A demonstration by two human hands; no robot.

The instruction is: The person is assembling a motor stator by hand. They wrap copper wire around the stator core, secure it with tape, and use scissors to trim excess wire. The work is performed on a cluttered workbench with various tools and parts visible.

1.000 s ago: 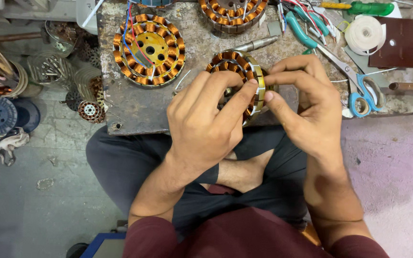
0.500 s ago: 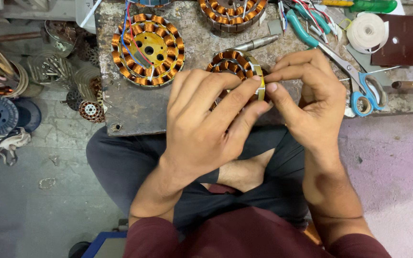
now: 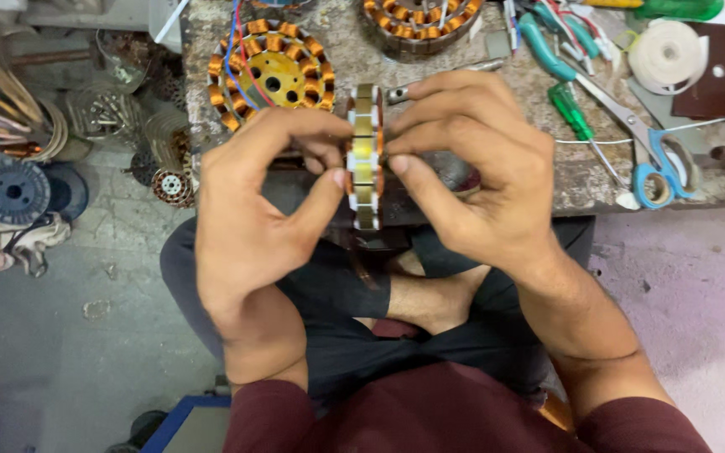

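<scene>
1. Head view: both hands, left hand (image 3: 249,210) and right hand (image 3: 472,168), pinch a wound stator (image 3: 365,159) edge-on above the bench (image 3: 581,180) edge.
2. Copper windings look finished; rim strips seemingly remain.

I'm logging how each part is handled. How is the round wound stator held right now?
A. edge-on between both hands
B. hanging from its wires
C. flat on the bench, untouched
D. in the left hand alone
A: the stator stands edge-on to the camera, gripped between the left hand and the right hand.
</scene>
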